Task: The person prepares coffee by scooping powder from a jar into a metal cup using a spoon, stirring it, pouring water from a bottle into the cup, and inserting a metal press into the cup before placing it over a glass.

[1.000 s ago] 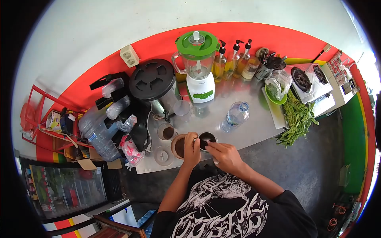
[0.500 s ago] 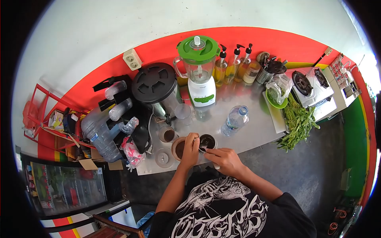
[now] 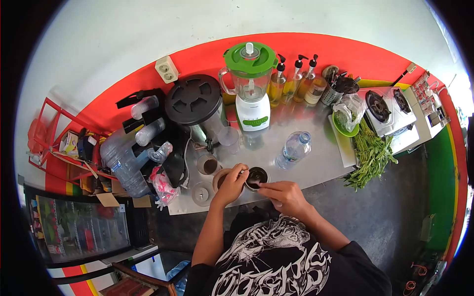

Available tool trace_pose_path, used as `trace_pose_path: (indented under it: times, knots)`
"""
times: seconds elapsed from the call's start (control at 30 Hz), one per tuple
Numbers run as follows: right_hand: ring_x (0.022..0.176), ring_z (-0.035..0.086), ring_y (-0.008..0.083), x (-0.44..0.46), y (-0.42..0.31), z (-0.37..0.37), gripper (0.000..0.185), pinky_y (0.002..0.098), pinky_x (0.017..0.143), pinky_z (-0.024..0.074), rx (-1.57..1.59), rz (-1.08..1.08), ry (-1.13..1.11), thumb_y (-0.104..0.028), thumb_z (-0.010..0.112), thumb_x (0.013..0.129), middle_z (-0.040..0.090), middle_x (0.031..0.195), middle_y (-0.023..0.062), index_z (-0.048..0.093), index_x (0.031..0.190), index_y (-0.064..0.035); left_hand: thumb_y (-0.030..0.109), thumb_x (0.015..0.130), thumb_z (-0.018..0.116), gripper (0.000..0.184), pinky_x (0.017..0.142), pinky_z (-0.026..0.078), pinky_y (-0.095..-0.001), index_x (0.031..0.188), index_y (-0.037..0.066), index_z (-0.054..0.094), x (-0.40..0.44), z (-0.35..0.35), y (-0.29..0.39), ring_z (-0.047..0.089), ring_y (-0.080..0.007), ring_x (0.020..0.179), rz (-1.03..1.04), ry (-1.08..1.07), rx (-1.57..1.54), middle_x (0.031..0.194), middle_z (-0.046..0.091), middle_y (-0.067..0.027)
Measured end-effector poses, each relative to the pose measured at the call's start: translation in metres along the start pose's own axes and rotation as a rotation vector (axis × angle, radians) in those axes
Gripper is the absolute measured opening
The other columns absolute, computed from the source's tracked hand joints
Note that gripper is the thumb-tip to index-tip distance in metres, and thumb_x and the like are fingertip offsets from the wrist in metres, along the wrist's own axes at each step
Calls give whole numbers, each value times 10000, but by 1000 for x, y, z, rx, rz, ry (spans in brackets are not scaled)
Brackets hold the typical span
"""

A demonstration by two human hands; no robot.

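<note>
My right hand (image 3: 289, 196) is closed round a thin utensil whose tip is in a small round container of dark contents (image 3: 257, 177) at the counter's front edge. My left hand (image 3: 231, 186) has its fingers pressed together between that container and a brown bowl (image 3: 221, 180), partly covering the bowl; what it grips is too small to name. Left of the bowl are a clear cup with brown contents (image 3: 208, 165) and a clear round lid or dish (image 3: 202, 194). An empty clear cup (image 3: 228, 137) stands behind them.
A water bottle (image 3: 294, 150) stands right of the container. Behind are a green-lidded blender (image 3: 253, 108), a black-lidded steel dispenser (image 3: 194, 100) and pump bottles (image 3: 292, 84). Leafy greens (image 3: 371, 158) and a gas stove (image 3: 387, 112) are at the right; a large plastic jug (image 3: 124, 165) is at the left.
My left hand has turned and lowered over the brown bowl, covering more of it. My right hand has shifted slightly, its utensil still in the dark container. The view has moved a little.
</note>
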State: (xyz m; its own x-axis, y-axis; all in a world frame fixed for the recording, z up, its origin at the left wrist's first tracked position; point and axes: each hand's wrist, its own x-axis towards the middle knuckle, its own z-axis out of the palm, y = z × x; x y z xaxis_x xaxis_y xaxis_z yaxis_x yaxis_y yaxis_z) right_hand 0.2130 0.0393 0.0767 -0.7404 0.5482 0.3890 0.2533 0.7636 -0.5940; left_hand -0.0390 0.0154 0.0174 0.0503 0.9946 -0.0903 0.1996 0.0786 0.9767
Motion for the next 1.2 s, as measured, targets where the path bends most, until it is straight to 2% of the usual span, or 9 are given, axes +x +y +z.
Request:
trace_pose_path:
  times: [0.13, 0.37, 0.47, 0.6, 0.73, 0.87, 0.93, 1.03, 1.2]
  knots:
    - [858, 775, 296, 3, 4, 6, 396, 412, 732, 569, -105, 53, 131, -4, 790, 782, 811, 1232, 122, 801, 1170, -85, 265, 1167, 553, 253, 962, 479, -333, 1236, 23, 584, -1, 3, 2, 589, -176, 1015, -159, -11, -94, 1133, 656, -85]
    - [841, 761, 293, 0, 0, 4, 342, 409, 725, 550, -35, -38, -2, -6, 787, 813, 815, 1217, 126, 811, 1149, -66, 268, 1169, 548, 255, 964, 505, -346, 1254, 31, 590, 3, 2, 6, 633, -190, 1016, -33, 30, -23, 1139, 701, -102]
    - [884, 759, 272, -5, 11, 5, 470, 421, 749, 558, -46, 16, 100, -32, 807, 732, 789, 1296, 109, 785, 1197, -100, 262, 1173, 535, 250, 967, 506, -352, 1252, 33, 593, 6, -1, 16, 645, -197, 1031, -74, -8, 14, 1136, 710, -108]
    - [886, 759, 275, -2, 18, 10, 451, 423, 742, 559, -70, 22, 124, -36, 808, 749, 788, 1306, 101, 788, 1194, -104, 254, 1172, 534, 245, 977, 508, -354, 1261, 35, 599, 17, -3, 10, 657, -204, 1048, -11, -17, 75, 1126, 713, -117]
    - [875, 753, 305, -7, 9, 11, 436, 434, 738, 561, -23, 5, -27, -34, 802, 754, 787, 1310, 114, 792, 1186, -86, 220, 1158, 550, 207, 1010, 510, -324, 1254, 45, 605, 23, -8, 35, 670, -155, 1089, -102, -66, 210, 1280, 724, -65]
    - [869, 748, 319, -10, 15, 2, 428, 436, 739, 558, 10, 15, 52, -34, 794, 772, 790, 1309, 121, 797, 1198, -83, 224, 1158, 555, 213, 1005, 512, -322, 1264, 55, 629, 27, -5, 30, 671, -153, 1101, -107, -96, 130, 1340, 723, -46]
    - [870, 747, 324, -9, 25, 3, 434, 436, 736, 556, -25, 29, 110, -31, 791, 775, 791, 1308, 121, 799, 1206, -85, 234, 1160, 566, 247, 1031, 520, -359, 1268, 25, 640, 34, -4, 23, 674, -197, 1113, -25, -106, 20, 1299, 737, -97]
    - [865, 745, 315, -11, 28, 13, 481, 429, 737, 551, -19, 18, 155, -21, 789, 759, 790, 1316, 119, 797, 1235, -86, 221, 1147, 596, 227, 1007, 525, -330, 1251, 27, 652, 41, -5, 9, 674, -167, 1080, -13, -116, -55, 1402, 721, -78]
    - [860, 741, 265, -10, 14, 5, 450, 392, 737, 529, -4, 34, -122, 2, 800, 765, 788, 1345, 103, 818, 1203, -102, 171, 1116, 644, 180, 969, 542, -301, 1205, 16, 667, 43, -15, 1, 690, -125, 1029, -43, -141, -91, 1468, 703, -77]
